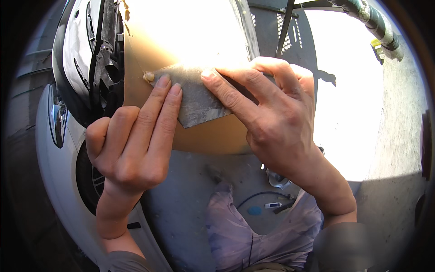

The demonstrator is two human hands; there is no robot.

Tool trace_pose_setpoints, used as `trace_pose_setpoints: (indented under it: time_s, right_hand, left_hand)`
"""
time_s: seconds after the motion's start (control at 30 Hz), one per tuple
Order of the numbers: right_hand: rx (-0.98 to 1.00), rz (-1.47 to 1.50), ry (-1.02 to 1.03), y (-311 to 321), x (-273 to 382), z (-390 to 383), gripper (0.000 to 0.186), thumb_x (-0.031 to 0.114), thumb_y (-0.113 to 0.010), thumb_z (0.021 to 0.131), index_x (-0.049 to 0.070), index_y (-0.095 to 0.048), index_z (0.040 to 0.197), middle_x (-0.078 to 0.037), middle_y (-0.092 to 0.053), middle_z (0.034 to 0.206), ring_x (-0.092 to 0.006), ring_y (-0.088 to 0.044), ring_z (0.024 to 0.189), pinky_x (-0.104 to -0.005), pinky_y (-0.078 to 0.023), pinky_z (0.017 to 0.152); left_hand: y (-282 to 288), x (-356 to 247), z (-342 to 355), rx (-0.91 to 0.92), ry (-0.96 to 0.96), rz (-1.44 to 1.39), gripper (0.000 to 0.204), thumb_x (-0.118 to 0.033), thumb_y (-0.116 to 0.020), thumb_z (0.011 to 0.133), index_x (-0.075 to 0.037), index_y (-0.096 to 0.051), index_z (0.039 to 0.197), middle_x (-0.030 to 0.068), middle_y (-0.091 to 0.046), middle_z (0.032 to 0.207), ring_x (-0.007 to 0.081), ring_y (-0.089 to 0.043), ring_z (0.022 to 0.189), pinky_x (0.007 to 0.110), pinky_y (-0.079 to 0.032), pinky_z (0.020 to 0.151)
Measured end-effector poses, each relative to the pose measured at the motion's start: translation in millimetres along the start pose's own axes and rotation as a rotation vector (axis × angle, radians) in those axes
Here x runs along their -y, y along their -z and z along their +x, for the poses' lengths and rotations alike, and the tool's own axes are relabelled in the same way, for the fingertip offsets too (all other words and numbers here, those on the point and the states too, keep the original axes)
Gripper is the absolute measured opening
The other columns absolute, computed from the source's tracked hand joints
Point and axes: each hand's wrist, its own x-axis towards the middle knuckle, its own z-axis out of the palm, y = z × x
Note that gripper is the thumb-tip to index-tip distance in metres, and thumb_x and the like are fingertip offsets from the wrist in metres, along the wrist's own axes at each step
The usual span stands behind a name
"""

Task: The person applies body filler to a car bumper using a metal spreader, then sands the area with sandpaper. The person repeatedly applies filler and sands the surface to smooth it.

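A tan panel (204, 136), washed out by glare at its top, lies before me with a grey, angular thin piece (197, 109) on it. Two extended fingertips of my left hand (136, 140) press on the piece's left part, beside a small pale lump (148, 76); its other fingers are bent and its thumb is hidden. My right hand (276, 118) rests a fingertip on the upper part of the piece, with its other fingers bent farther right. I cannot see its thumb.
A white car body (59, 190) with a wheel (84, 177) stands at my left, black trim (108, 68) above it. A wrapped pole (367, 18) crosses the upper right. On the floor lie a metal round object (277, 180), a hose (253, 196) and a blue item (254, 211).
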Motion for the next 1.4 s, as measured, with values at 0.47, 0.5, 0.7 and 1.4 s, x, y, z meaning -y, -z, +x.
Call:
trace_pose_setpoints:
  time_s: [0.47,0.5,0.7,1.4]
  right_hand:
    - [0.038,0.028,0.082,15,6,-67,0.033,0.024,-0.072,0.093,0.016,-0.084,0.122,0.000,-0.076,0.133,-0.0158,-0.064,0.106,-0.0338,-0.040,0.093]
    - [0.000,0.009,0.113,23,6,-56,0.035,0.027,-0.073,0.093,0.015,-0.083,0.124,-0.002,-0.076,0.134,-0.0157,-0.064,0.105,-0.0347,-0.040,0.092]
    - [-0.112,-0.053,0.125,41,-17,73,0.040,0.005,-0.069,0.087,0.012,-0.079,0.126,0.000,-0.076,0.122,-0.0250,-0.066,0.107,-0.0372,-0.047,0.091]
    - [-0.026,0.049,0.091,20,-22,122,0.015,0.011,-0.065,0.089,0.008,-0.077,0.080,-0.013,-0.075,0.080,-0.0298,-0.075,0.075,-0.0424,-0.057,0.067]
  left_hand:
    - [22,-54,-44,0.130,-0.046,-0.105,0.028,-0.011,-0.080,0.095,-0.011,-0.084,0.122,-0.0021,-0.084,0.119,0.0057,-0.059,0.079,0.027,-0.030,0.081]
    - [38,-44,-34,0.171,-0.053,-0.102,0.029,-0.012,-0.080,0.095,-0.012,-0.084,0.123,-0.0026,-0.084,0.119,0.0057,-0.060,0.080,0.027,-0.030,0.081]
    - [26,71,70,-0.025,-0.099,-0.081,0.039,-0.005,-0.082,0.088,-0.018,-0.085,0.125,-0.0050,-0.083,0.115,0.0123,-0.064,0.085,0.030,-0.044,0.079]
    - [-7,119,106,0.065,-0.159,-0.180,0.030,-0.001,-0.078,0.089,-0.010,-0.085,0.116,0.0005,-0.084,0.112,0.0178,-0.064,0.091,0.032,-0.050,0.088]
